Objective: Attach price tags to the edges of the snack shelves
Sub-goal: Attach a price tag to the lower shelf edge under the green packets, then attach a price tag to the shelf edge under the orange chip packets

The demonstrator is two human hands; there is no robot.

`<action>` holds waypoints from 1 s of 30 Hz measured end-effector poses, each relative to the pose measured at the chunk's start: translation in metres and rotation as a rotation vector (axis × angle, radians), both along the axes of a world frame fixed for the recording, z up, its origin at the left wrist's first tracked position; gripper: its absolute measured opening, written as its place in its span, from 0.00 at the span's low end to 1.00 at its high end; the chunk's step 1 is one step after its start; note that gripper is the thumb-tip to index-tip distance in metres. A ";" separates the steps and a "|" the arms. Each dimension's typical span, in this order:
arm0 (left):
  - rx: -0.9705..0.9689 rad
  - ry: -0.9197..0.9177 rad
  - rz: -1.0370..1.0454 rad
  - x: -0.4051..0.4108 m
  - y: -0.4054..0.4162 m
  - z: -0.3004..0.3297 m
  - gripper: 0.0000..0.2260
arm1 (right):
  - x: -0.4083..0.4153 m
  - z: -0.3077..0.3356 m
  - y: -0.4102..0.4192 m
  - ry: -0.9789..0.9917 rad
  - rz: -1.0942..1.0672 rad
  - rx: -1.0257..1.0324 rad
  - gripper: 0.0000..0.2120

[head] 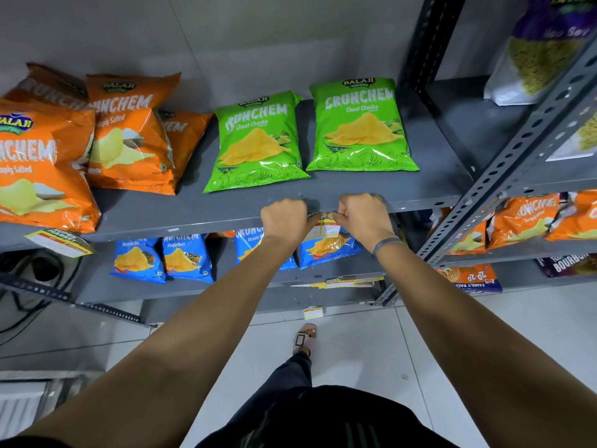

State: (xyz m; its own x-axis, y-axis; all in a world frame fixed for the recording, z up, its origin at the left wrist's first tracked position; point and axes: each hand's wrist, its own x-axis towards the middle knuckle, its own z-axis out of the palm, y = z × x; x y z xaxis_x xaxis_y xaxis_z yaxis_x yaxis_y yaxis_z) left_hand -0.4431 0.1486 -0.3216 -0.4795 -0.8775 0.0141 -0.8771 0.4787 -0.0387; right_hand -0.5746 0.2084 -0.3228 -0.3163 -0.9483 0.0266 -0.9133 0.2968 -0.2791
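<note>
A yellow and white price tag (324,227) sits at the front edge of the grey upper shelf (200,210), below two green chip bags (258,140). My left hand (284,219) and my right hand (365,216) both pinch this tag at its top corners, knuckles toward me. Another price tag (58,242) hangs on the same edge at the far left, under the orange chip bags (42,166). More yellow tags (342,282) lie along the lower shelf edge, and one tag (312,312) is at the bottom shelf edge.
Blue chip bags (161,258) fill the shelf below. A perforated grey upright (504,176) rises to the right, with a second rack of orange bags (523,218) and a namkeen bag (542,50) beyond. My foot in a sandal (304,339) stands on the white tiled floor.
</note>
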 end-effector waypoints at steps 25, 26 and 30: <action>-0.443 0.177 0.210 0.387 -0.097 0.020 0.14 | 0.347 -0.046 -0.101 -0.971 0.076 0.111 0.11; -0.383 0.156 0.219 0.399 -0.108 0.021 0.15 | 0.368 -0.044 -0.108 -1.030 0.072 0.161 0.11; -0.133 0.056 0.101 0.423 -0.145 0.022 0.16 | 0.427 -0.044 -0.139 -1.260 -0.017 0.296 0.20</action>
State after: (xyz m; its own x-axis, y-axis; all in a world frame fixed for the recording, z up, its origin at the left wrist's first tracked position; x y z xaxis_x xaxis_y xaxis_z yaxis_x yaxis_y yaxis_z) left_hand -0.0203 0.0040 -0.2994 -0.3845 -0.9097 0.1571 -0.9229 0.3822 -0.0455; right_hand -0.1477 0.0690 -0.3672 0.0185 -0.8623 -0.5060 -0.0660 0.5039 -0.8612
